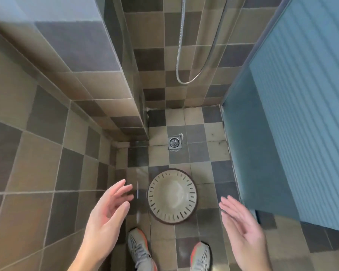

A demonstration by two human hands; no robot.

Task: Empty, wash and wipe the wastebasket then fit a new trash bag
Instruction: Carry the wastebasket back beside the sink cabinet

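Person's reaching both hands, left [106, 210] and right [241, 227], fingers wide and holding nothing, toward the basket [172, 196] at 12 o'clock — probably best gripping the rim both sides.

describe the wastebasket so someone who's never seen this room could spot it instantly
Look at the checkered tile floor of the shower area, just in front of the person's shoes. The wastebasket stands there upright, seen from above, nearer than the square metal floor drain. It is the only round thing: beige, dark-rimmed, with slots ringing its wall.
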